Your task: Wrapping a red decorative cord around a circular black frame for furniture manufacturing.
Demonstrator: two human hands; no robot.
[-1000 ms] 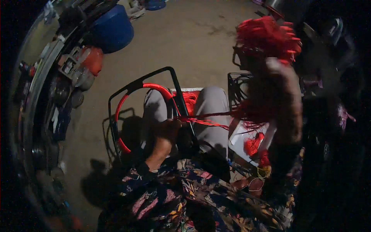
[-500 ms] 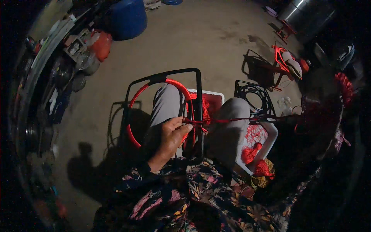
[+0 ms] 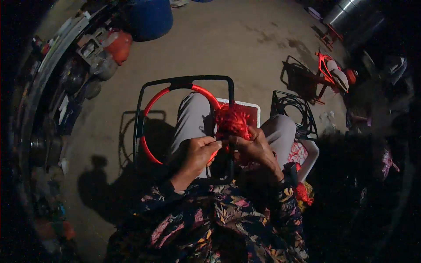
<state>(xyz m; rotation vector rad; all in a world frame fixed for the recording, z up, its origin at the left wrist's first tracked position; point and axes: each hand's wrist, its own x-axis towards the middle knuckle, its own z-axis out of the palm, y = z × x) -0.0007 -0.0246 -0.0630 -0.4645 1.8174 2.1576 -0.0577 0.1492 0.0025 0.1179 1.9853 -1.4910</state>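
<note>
Across my lap stands a black rectangular frame (image 3: 139,103) with a round ring inside, largely wrapped in shiny red cord (image 3: 150,106). My left hand (image 3: 198,158) is closed in a pinch at the right part of the ring, on the red cord there. Close beside it, at the frame's right bar, my right hand (image 3: 258,151) is closed around the lower end of a loose red cord bundle (image 3: 234,119). The bundle bulges up over the bar and hides part of it. Just what lies between the two sets of fingertips is hard to see.
Between my knees is a white-rimmed box (image 3: 258,115) with red content. Right of my right knee stand a white bin (image 3: 312,153) with red cord and stacked black frames (image 3: 294,109). A blue barrel (image 3: 151,19) stands far left, a red stool (image 3: 326,72) far right.
My right hand has come in from the far right with the red cord bundle and is now beside my left hand. The stretched strand has gone slack. My left hand keeps its pinch.
</note>
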